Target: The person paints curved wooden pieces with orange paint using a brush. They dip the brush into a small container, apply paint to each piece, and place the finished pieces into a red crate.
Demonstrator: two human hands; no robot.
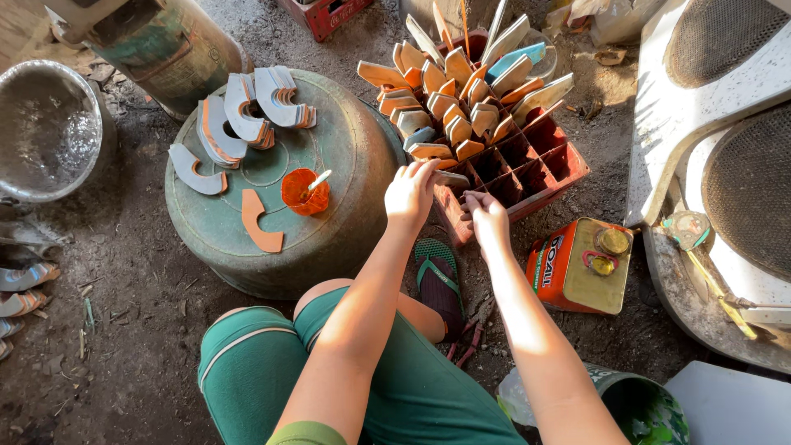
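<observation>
Down on the dirt floor [140, 272], seen from the head camera, the person crouches over a red crate [527, 173], whose far compartments are packed with upright orange-and-grey sole pieces [457, 99] while the near ones are bare. Both grips work at the crate's near-left corner: the left hand [409, 194] is curled over a flat grey piece [450, 178] on the rim, fingers half closed, and the right hand [488, 216] pinches that piece's near end. Beside them, an upturned green basin [329, 148] carries curved cut-outs [247, 111] and an orange cup [305, 192].
</observation>
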